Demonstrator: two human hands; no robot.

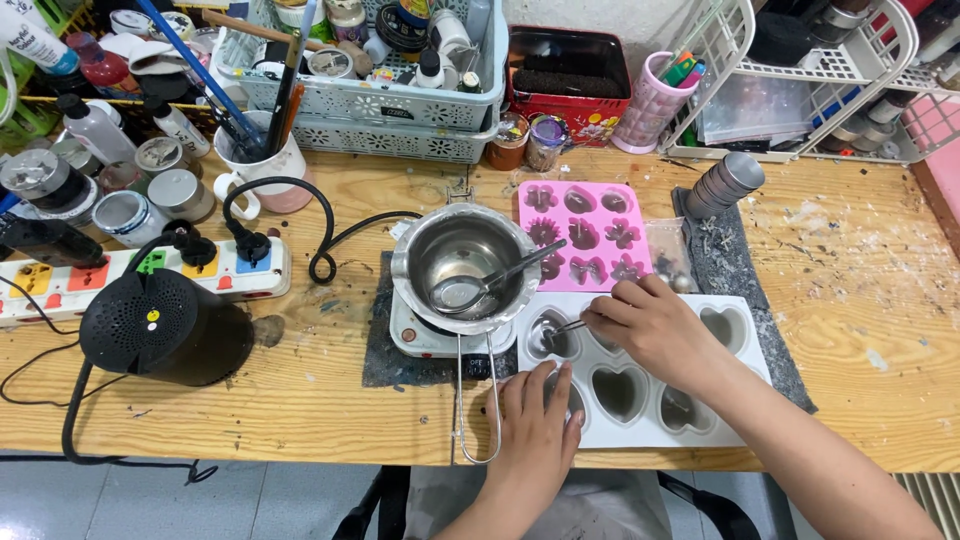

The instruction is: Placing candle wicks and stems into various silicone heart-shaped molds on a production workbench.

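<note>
A white mould tray with heart-shaped cavities lies at the near table edge. My left hand rests flat on its near left corner, steadying it. My right hand pinches a thin wire-like piece and holds its tip in the upper left heart cavity. Just left of the tray a steel melting pot sits on a small white hot plate, with a metal spoon lying in it. A pink flower-shaped mould lies behind the tray.
A black round device and a white power strip with plugs occupy the left. Baskets of jars, a cup of brushes, a red tin, a pink cup, a stack of small tins and a wire rack line the back.
</note>
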